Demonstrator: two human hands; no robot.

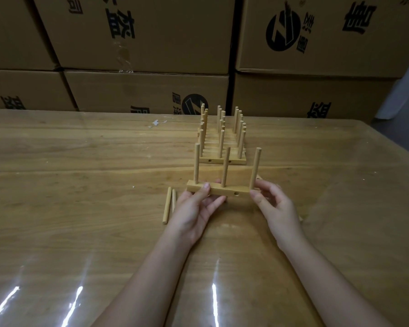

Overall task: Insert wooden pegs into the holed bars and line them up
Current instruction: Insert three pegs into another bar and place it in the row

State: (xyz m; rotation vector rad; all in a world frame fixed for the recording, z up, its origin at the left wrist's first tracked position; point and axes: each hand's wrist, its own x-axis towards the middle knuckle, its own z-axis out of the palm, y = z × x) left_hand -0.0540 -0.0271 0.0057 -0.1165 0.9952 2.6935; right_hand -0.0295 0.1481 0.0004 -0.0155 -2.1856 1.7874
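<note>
the three-pegged bar, pinched near its left end by the left hand and at its right end by the right hand beside the loose pegs, is best carried level and set flush against the finished row.

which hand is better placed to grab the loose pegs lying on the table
Left, probably. The left hand sits right beside the two loose pegs; the right hand is at the far end of the bar.

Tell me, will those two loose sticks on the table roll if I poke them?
Probably: the loose pegs are round and lie flat on the glossy table, so a sideways poke should roll them. They look stiff, likely light.
</note>
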